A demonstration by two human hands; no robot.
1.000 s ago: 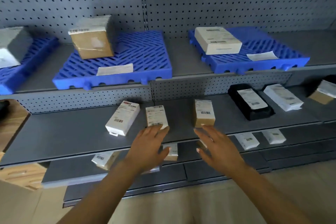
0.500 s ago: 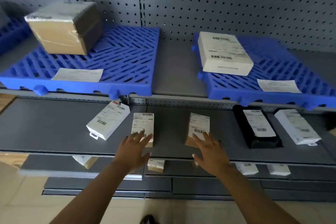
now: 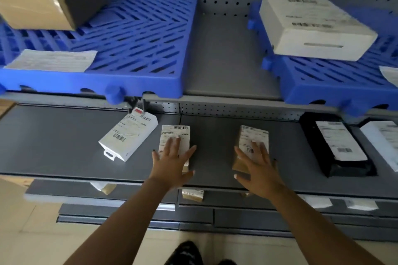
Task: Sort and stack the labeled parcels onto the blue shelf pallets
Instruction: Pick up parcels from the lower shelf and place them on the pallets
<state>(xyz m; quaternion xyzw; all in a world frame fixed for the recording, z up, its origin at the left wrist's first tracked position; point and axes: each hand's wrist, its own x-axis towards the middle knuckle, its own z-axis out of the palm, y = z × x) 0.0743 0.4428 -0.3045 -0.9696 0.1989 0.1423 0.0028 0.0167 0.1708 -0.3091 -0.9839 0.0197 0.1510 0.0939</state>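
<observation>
Both hands reach forward palm-down over the grey shelf (image 3: 53, 142), arms nearly straight. I see my left hand (image 3: 172, 161) lying flat, fingers spread, on a white-labeled parcel (image 3: 174, 131) near the shelf's middle. My right hand (image 3: 256, 168), spread the same way, lies on a brown parcel (image 3: 254, 134) nearby on the shelf. Blue pallets (image 3: 137, 34) sit on the tier above the shelf

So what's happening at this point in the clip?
A person reaches onto the grey middle shelf. The left hand lies with straight, spread fingers on one small labeled parcel, the right hand likewise on a neighbouring parcel. Neither is gripped or lifted yet. On the shelf above, the left blue pallet carries a brown box and the right blue pallet a white box.
</observation>
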